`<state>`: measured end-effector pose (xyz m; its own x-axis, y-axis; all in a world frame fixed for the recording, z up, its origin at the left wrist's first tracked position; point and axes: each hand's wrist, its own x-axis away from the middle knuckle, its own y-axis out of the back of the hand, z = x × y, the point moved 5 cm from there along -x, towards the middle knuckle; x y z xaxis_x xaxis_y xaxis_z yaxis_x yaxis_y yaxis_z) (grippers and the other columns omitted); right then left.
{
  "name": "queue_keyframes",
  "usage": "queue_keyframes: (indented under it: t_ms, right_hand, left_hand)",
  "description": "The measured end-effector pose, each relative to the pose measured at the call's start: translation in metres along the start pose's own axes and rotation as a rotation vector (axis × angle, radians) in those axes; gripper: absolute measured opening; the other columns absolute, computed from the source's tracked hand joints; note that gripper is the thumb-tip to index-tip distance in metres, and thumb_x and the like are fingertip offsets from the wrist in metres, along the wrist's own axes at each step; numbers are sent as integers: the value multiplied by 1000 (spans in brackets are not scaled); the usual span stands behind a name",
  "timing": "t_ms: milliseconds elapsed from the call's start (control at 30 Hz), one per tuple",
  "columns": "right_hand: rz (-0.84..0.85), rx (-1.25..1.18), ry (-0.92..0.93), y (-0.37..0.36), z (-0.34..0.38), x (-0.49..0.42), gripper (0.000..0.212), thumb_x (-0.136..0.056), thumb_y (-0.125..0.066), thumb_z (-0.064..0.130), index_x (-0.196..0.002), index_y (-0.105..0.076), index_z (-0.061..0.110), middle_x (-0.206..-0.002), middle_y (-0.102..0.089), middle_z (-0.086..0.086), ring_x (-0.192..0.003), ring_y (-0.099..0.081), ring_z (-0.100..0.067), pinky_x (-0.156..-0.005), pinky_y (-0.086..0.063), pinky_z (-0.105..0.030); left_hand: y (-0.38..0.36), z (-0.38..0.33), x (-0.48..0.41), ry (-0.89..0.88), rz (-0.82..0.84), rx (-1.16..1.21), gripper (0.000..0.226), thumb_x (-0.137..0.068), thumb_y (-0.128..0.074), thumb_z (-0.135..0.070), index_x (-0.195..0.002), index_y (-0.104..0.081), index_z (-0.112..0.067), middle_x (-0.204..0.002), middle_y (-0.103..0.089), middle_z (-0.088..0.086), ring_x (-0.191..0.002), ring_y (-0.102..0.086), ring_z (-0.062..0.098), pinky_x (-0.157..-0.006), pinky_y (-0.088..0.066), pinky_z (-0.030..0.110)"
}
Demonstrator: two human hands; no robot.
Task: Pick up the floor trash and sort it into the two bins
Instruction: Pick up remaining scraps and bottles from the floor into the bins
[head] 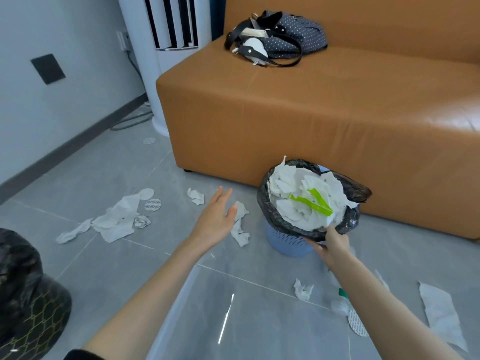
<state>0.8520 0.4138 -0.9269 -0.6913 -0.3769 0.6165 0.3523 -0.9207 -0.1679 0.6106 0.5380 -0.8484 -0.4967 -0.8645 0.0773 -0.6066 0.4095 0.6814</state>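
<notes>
Blue bin (288,242) near full; your right hand (331,246) grips liner (268,203), left hand (215,216) open above tissue (241,235); much floor litter left.

No writing, brand, number or sign can be read anywhere in the view. The green strip (315,203) lying on the tissues in the blue bin (285,244) looks plain. Any print on it is too blurred to make out. The gold lines on the black bag (31,302) at the left edge form a net pattern, not letters. The handbag (298,32) on the sofa carries only small pale dots. The round white pad (152,205) on the floor shows a grid texture and no lettering.
</notes>
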Motion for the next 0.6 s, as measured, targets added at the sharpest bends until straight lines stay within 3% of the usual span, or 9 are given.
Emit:
queue_keyframes:
  t_ms: [67,200,300,433,500,600]
  right_hand:
    - [20,-67,-53,-3,-5,6,46,-96,-50,28,-136,-41,6,-131,-48,-11,-95,-56,-33,-81,-52,-45]
    - [-20,-166,-222,-3,-23,33,43,-100,-31,26,-141,-37,15,-145,-37,-12,-124,-45,-39,-97,-45,-51]
    - [-3,-55,-324,-7,-39,49,39,-99,-32,22,-134,-41,9,-137,-45,-14,-119,-51,-38,-83,-48,-43]
    - [197,261,-355,-37,-51,64,11,-94,-38,6,-87,-48,8,-102,-51,-11,-89,-53,-31,-72,-50,-39]
    - [295,360,-316,-60,-54,68,14,-94,-41,6,-82,-48,9,-89,-51,-8,-76,-50,-25,-64,-50,-36]
    - [406,484,-252,-95,-63,67,13,-94,-45,8,-83,-50,11,-88,-52,-6,-71,-50,-21,-60,-48,-31]
  left_hand:
    - [-3,3,-2,12,14,-15,52,-101,-36,-27,-149,-21,-19,-159,-7,0,-146,-7,10,-112,-13,23]
    - [-7,10,-3,23,26,-54,52,-100,-38,-27,-149,-22,-18,-158,-10,2,-146,-10,12,-113,-13,25]
    - [-5,21,-2,37,25,-66,51,-100,-39,-26,-148,-25,-16,-157,-15,3,-145,-12,13,-114,-13,26]
    - [4,44,-1,92,-16,-58,50,-99,-42,-22,-146,-31,-13,-153,-28,7,-143,-23,17,-113,-17,26]
    - [9,60,-1,133,-32,-55,49,-98,-43,-21,-145,-33,-12,-150,-34,9,-140,-29,19,-112,-20,26]
    - [14,86,-2,185,-34,-63,48,-98,-43,-20,-145,-33,-12,-148,-37,9,-138,-32,21,-110,-22,26]
